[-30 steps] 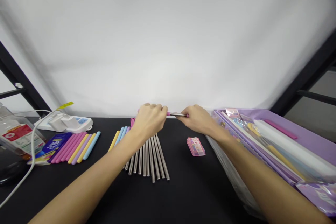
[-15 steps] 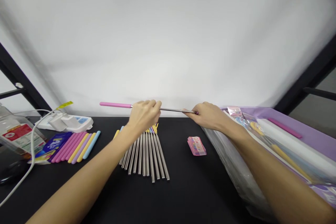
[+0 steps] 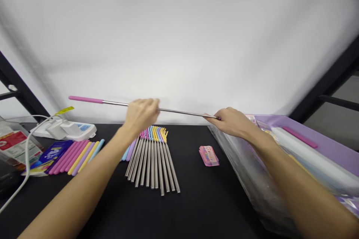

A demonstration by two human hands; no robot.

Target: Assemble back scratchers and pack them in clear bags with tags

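Observation:
A telescopic back scratcher [image 3: 182,112] is stretched level above the table, its pink handle [image 3: 85,99] pointing left. Around the middle of its metal rod my left hand [image 3: 142,114] is closed, slightly blurred. My right hand [image 3: 231,120] grips the right end, and the fingers hide most of the head. Below my left hand, several back scratchers [image 3: 153,162] lie fanned out side by side, metal shafts toward me and coloured claw heads toward the wall. A small stack of pink cards [image 3: 209,155] rests on the table below my right hand.
Left on the black table [image 3: 190,213] lie several coloured handle sleeves [image 3: 80,155], a purple packet [image 3: 52,157], a white power strip [image 3: 81,130] with a cable, and a plastic container [image 3: 17,147]. At right stands a lilac bin [image 3: 333,147] with plastic bags [image 3: 238,171].
The pink handle has moved left and slightly up, and bare metal rod now shows between it and my left hand. Both hands sit a little farther apart.

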